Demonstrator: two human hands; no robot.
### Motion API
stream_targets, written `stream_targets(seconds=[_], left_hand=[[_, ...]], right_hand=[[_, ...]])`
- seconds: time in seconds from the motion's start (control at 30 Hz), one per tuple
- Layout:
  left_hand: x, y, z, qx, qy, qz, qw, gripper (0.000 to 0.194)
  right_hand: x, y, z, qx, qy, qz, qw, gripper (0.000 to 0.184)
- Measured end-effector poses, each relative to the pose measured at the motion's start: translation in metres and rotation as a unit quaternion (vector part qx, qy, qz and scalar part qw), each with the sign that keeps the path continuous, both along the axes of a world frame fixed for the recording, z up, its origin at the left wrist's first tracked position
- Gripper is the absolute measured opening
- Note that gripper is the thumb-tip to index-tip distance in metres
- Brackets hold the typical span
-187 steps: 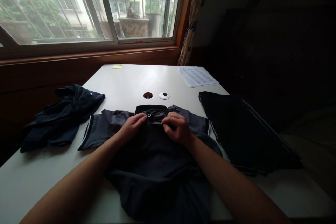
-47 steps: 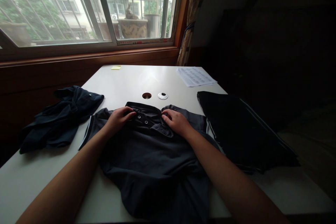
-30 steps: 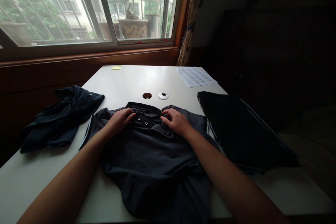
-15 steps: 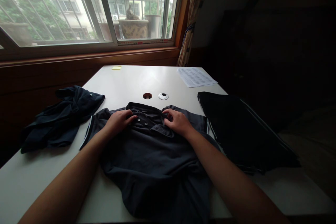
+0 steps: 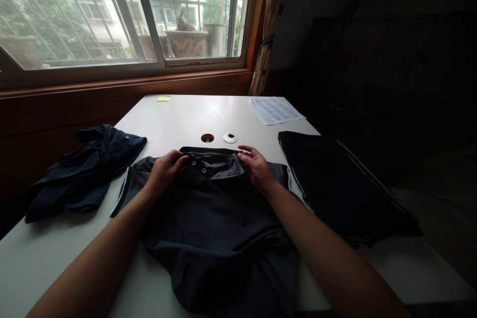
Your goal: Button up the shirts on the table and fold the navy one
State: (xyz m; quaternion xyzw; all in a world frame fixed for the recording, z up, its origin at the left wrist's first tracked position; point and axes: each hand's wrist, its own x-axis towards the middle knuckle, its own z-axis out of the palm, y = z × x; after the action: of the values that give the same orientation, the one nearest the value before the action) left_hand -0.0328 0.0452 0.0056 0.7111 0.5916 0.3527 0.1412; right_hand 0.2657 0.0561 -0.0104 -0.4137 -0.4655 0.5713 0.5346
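A dark grey polo shirt point(image 5: 219, 213) lies front up on the white table, its collar toward the far side and its lower part rumpled. Two ring-shaped snaps or buttons show at the neck opening. My left hand point(image 5: 164, 169) pinches the left side of the collar. On the collar's right end, my right hand point(image 5: 257, 168) holds the fabric between thumb and fingers, the other fingers loosely bent. A light-edged band trims the sleeve ends beside both hands.
A crumpled dark garment point(image 5: 85, 174) lies at the left table edge. Dark folded clothing point(image 5: 343, 184) rests on the right. Farther back are a cable hole point(image 5: 207, 138), its white cover point(image 5: 230, 138), printed sheets point(image 5: 276, 111) and a yellow note point(image 5: 163, 98), below a barred window.
The collar has been spread flatter and its right flap turned, so more of the inner neck shows. My right hand has shifted slightly right and away from me; my left hand has moved slightly left.
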Motion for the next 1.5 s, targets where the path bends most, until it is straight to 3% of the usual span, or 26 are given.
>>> stream_targets(seconds=[0.1,0.33,0.5,0.63,0.73,0.9,1.0,1.13,1.23,1.37,1.5], left_hand=[[0.004,-0.002,0.0,-0.003,-0.024,-0.036,0.999,0.033],[0.02,-0.012,0.002,-0.067,-0.045,-0.18,0.98,0.054],[0.026,-0.014,0.002,-0.071,-0.013,-0.212,0.974,0.048],[0.03,-0.014,-0.004,-0.027,0.02,-0.206,0.978,0.023],[0.032,-0.013,-0.003,-0.01,0.011,-0.179,0.984,0.023],[0.025,-0.015,0.011,-0.033,-0.109,-0.053,0.992,0.03],[0.017,-0.013,0.016,-0.046,-0.255,-0.014,0.966,0.034],[0.0,-0.004,0.014,0.003,-0.417,0.031,0.909,0.035],[-0.011,0.003,0.012,0.038,-0.49,0.054,0.869,0.034],[-0.017,0.007,0.015,0.051,-0.554,0.056,0.829,0.029],[-0.017,0.006,0.023,0.07,-0.585,0.051,0.807,0.025]], right_hand=[[-0.004,-0.007,0.008,0.003,0.04,0.021,0.999,0.042],[-0.017,-0.033,0.031,0.021,0.095,0.206,0.974,0.052],[-0.021,-0.038,0.031,0.012,0.096,0.26,0.961,0.052],[-0.022,-0.036,0.026,0.003,0.064,0.272,0.96,0.049],[-0.022,-0.032,0.023,0.038,0.036,0.238,0.97,0.037],[-0.014,-0.031,0.028,0.135,-0.118,0.126,0.976,0.02],[-0.012,-0.036,0.035,0.233,-0.224,0.126,0.938,0.019],[-0.019,-0.046,0.036,0.348,-0.362,0.225,0.835,0.023],[-0.03,-0.054,0.033,0.386,-0.463,0.224,0.766,0.046],[-0.039,-0.062,0.031,0.379,-0.538,0.206,0.724,0.07],[-0.039,-0.063,0.029,0.363,-0.583,0.189,0.702,0.066]])
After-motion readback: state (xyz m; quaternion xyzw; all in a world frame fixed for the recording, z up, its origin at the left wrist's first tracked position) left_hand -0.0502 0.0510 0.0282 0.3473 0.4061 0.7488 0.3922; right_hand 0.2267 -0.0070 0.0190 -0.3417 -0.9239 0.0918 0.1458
